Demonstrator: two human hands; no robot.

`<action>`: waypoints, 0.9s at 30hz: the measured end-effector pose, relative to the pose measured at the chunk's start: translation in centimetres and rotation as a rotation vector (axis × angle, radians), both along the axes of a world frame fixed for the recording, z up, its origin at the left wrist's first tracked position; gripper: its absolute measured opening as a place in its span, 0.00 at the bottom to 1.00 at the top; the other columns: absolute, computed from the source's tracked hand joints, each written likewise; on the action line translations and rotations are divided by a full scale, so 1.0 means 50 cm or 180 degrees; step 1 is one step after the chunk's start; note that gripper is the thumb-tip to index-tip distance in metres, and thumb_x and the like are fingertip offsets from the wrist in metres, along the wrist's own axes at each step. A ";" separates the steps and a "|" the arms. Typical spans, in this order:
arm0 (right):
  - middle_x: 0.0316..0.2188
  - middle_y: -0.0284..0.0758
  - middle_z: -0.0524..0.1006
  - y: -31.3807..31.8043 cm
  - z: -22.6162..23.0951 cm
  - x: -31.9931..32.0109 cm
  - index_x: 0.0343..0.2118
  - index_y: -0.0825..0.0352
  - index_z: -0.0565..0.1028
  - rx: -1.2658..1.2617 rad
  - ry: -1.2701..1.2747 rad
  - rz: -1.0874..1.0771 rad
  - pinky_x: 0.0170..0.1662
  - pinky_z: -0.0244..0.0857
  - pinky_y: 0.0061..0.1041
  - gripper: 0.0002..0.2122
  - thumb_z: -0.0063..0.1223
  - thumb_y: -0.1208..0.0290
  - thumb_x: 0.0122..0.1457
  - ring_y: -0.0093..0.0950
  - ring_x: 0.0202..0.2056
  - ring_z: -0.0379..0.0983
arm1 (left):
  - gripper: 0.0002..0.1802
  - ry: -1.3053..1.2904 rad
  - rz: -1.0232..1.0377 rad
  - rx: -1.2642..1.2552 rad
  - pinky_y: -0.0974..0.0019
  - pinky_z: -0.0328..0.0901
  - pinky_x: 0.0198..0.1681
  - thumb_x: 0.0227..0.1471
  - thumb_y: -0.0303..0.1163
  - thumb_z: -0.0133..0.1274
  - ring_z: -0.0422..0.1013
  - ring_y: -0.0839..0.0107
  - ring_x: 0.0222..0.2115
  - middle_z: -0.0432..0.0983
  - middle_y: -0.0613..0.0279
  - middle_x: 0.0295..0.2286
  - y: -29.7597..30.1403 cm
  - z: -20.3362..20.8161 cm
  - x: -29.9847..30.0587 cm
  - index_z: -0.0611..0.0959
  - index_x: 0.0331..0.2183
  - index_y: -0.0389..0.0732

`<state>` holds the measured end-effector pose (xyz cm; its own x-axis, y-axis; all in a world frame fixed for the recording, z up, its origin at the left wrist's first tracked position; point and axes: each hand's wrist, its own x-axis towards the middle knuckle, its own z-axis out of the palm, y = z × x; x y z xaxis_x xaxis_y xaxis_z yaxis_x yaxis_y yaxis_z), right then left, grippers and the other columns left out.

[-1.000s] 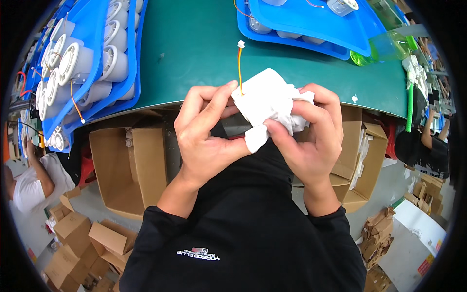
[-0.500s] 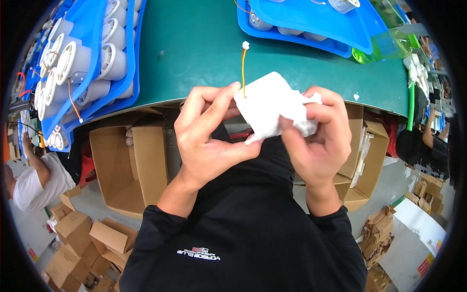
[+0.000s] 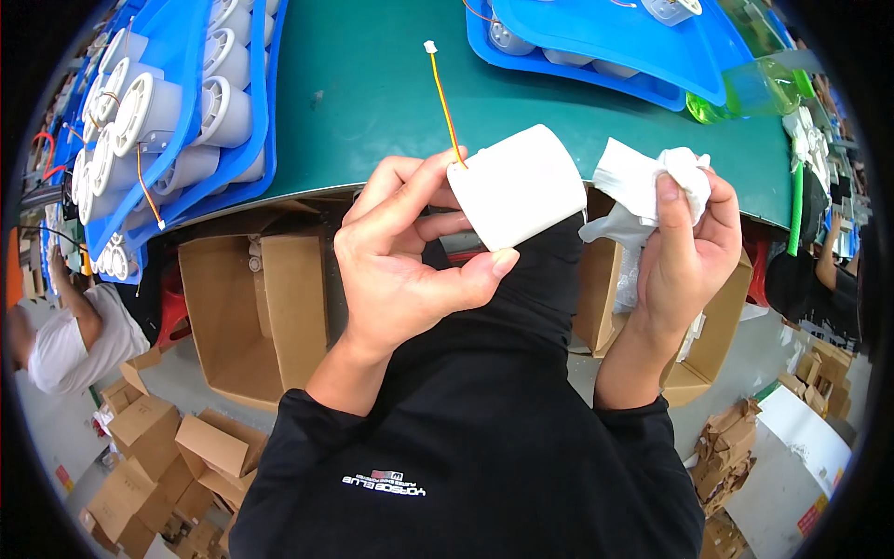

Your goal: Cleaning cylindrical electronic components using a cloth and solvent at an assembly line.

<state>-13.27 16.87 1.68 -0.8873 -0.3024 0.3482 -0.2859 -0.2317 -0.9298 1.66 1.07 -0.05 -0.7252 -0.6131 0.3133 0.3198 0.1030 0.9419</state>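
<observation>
Between the thumb and fingers of my left hand [image 3: 400, 247] is a white cylindrical plastic housing [image 3: 521, 191], held tilted over the near table edge. From its upper left end rises a thin red and yellow cable [image 3: 444, 107] tipped with a small white connector [image 3: 429, 47]. To the right, my right hand [image 3: 694, 242] pinches a crumpled white cloth or tissue [image 3: 652, 186], apart from the housing. The end of the housing toward my palm is partly hidden by my fingers.
Stacked blue trays [image 3: 261, 121] with several similar white housings [image 3: 149, 112] stand at the left. More blue trays [image 3: 596, 56] lie at the back right, beside a green bottle [image 3: 750, 88]. Cardboard boxes [image 3: 228, 317] sit below the green table [image 3: 372, 102]. A person [image 3: 84, 326] is at the far left.
My right hand has moved right with the white cloth, off the housing it was touching. The housing has turned slightly in my left hand, and its cable leans further left.
</observation>
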 end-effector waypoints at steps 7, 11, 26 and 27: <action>0.39 0.38 0.75 0.003 0.000 0.006 0.38 0.73 0.72 0.0018 0.0027 -0.0118 0.47 0.64 0.20 0.09 0.55 0.85 0.54 0.22 0.39 0.71 | 0.37 -0.0012 -0.0046 0.0250 0.61 0.75 0.44 0.33 0.18 0.67 0.73 0.70 0.38 0.68 0.57 0.37 0.001 -0.004 -0.005 0.74 0.50 0.28; 0.35 0.45 0.75 -0.009 0.007 0.030 0.33 0.69 0.71 0.0463 0.1824 0.0227 0.39 0.67 0.25 0.15 0.63 0.83 0.42 0.31 0.35 0.73 | 0.36 0.0018 -0.0007 0.0465 0.61 0.75 0.45 0.35 0.18 0.67 0.72 0.71 0.38 0.68 0.57 0.38 0.006 -0.012 -0.010 0.73 0.50 0.27; 0.39 0.43 0.74 -0.047 -0.026 -0.018 0.36 0.74 0.74 0.1100 0.2451 -0.0717 0.41 0.69 0.26 0.12 0.62 0.88 0.46 0.30 0.39 0.73 | 0.33 -0.0028 0.0032 0.0693 0.62 0.74 0.45 0.36 0.16 0.64 0.72 0.72 0.39 0.68 0.59 0.38 0.013 -0.013 -0.012 0.73 0.48 0.23; 0.40 0.43 0.74 -0.045 -0.027 -0.021 0.36 0.75 0.74 0.0948 0.2291 -0.0781 0.43 0.69 0.25 0.11 0.61 0.88 0.48 0.29 0.41 0.73 | 0.33 -0.0054 0.0005 0.0658 0.62 0.74 0.45 0.36 0.16 0.64 0.72 0.72 0.39 0.68 0.59 0.38 0.011 -0.012 -0.012 0.73 0.49 0.23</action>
<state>-14.30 14.60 0.33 -0.5300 -0.2985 0.7938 -0.8471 0.1430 -0.5118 1.04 1.60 -0.68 -0.7284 -0.6642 0.1683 0.3037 -0.0927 0.9482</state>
